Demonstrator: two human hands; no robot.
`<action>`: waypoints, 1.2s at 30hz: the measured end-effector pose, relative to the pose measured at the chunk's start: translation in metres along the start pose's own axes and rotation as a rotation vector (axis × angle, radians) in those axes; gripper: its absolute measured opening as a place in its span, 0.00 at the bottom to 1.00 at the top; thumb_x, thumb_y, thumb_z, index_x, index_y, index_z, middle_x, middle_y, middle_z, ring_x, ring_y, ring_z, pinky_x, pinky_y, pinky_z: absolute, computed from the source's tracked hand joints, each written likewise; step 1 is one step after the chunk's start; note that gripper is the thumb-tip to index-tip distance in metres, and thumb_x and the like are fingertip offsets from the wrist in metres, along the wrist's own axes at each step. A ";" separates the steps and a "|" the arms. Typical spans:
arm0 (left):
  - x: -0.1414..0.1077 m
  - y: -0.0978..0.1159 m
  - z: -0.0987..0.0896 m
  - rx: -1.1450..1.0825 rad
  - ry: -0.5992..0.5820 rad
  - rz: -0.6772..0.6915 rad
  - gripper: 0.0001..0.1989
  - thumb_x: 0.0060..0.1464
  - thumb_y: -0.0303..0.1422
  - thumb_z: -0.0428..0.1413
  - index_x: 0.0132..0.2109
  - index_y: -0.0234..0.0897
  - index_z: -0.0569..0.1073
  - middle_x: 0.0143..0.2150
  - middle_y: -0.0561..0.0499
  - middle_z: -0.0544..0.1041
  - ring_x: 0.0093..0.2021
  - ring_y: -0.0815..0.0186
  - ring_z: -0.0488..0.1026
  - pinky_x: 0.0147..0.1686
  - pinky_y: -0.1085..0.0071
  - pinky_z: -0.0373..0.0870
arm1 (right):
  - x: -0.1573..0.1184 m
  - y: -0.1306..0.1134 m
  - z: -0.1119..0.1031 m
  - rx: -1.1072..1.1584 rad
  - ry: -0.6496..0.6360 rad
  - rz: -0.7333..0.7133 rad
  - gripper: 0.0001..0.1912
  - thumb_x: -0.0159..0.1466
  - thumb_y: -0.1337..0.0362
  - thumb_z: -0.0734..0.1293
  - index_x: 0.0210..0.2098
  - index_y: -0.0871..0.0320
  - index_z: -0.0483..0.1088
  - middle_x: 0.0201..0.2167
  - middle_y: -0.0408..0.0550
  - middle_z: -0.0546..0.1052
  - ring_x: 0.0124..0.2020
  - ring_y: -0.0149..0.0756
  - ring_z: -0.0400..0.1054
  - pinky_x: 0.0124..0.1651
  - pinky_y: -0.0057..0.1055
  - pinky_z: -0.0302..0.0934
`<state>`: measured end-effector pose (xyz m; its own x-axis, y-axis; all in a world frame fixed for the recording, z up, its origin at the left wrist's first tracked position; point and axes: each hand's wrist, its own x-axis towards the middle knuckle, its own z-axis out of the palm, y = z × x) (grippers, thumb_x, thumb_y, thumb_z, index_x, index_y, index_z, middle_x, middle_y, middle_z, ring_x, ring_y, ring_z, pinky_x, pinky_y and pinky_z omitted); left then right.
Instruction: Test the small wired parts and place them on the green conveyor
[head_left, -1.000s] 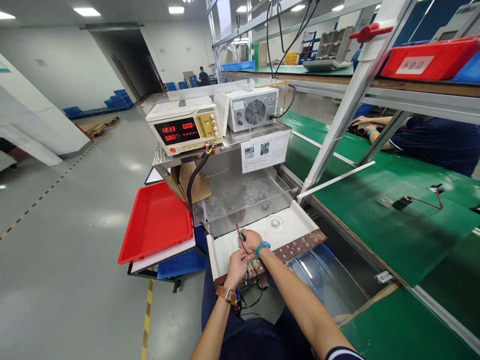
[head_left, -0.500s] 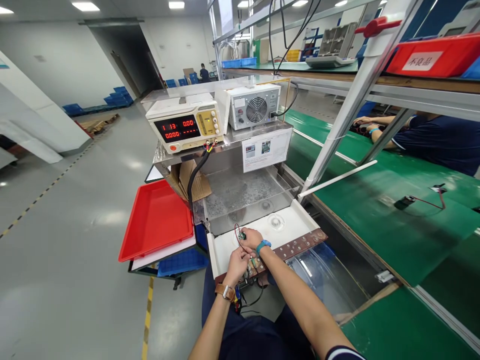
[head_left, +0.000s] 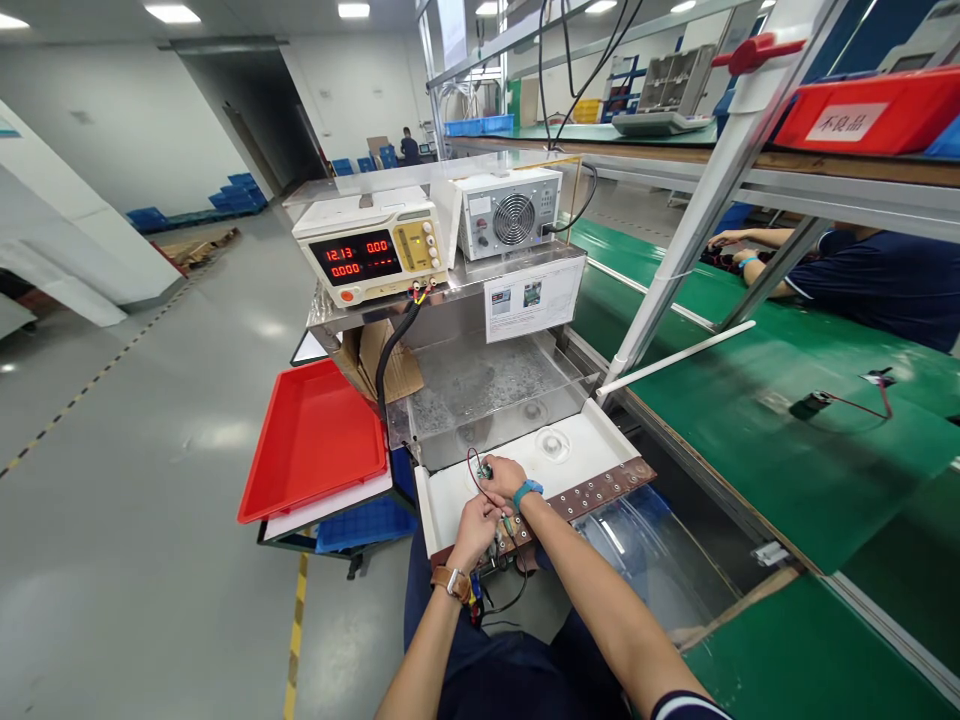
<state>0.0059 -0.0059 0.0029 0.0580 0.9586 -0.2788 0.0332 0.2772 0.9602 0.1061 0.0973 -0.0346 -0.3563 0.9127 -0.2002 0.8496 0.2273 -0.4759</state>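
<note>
Pinched between the fingers of my right hand (head_left: 507,477) is a small green circuit board (head_left: 486,470), partly hidden by them. A thin dark red wire (head_left: 471,462) loops from the board down toward my left hand (head_left: 476,528). My left fingertips are closed on the wire just below the board, by the front edge of the white tray (head_left: 517,462). Along that edge runs a brown strip (head_left: 600,489) with rows of metal studs. Cables and small connectors hang below my hands, too small to make out fully.
A power supply (head_left: 367,245) with red digits stands on the metal shelf ahead, beside a grey unit with a fan (head_left: 514,215). A red tray (head_left: 319,435) sits at left. On the green bench at right lies a black cylindrical part (head_left: 810,404) with wires; a co-worker's arms (head_left: 765,245) are beyond.
Both hands keep nearly the same place and grip. On the power supply, the top left reading now shows 12.13 in full, where one digit was dark before.
</note>
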 end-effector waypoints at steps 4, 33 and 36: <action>0.000 0.003 -0.001 -0.022 -0.030 -0.009 0.06 0.43 0.30 0.57 0.33 0.37 0.68 0.28 0.47 0.80 0.35 0.59 0.78 0.39 0.65 0.69 | 0.001 0.001 0.001 0.000 -0.001 0.008 0.23 0.57 0.58 0.65 0.52 0.53 0.68 0.44 0.48 0.77 0.43 0.40 0.70 0.41 0.28 0.54; -0.001 -0.004 -0.001 0.001 0.005 0.002 0.06 0.42 0.28 0.52 0.33 0.37 0.67 0.26 0.50 0.78 0.30 0.63 0.75 0.33 0.70 0.66 | -0.001 -0.004 0.005 0.024 0.057 -0.013 0.19 0.56 0.60 0.65 0.47 0.54 0.71 0.38 0.48 0.78 0.40 0.40 0.70 0.38 0.29 0.53; -0.001 -0.003 -0.001 -0.011 0.005 0.009 0.06 0.41 0.28 0.53 0.31 0.38 0.66 0.25 0.50 0.77 0.31 0.62 0.75 0.35 0.69 0.67 | -0.001 -0.005 0.007 0.024 0.061 -0.005 0.19 0.56 0.59 0.66 0.47 0.54 0.71 0.39 0.49 0.78 0.40 0.41 0.71 0.39 0.29 0.53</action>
<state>0.0047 -0.0080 0.0008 0.0530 0.9613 -0.2704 0.0214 0.2697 0.9627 0.0997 0.0933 -0.0378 -0.3354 0.9308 -0.1452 0.8379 0.2243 -0.4975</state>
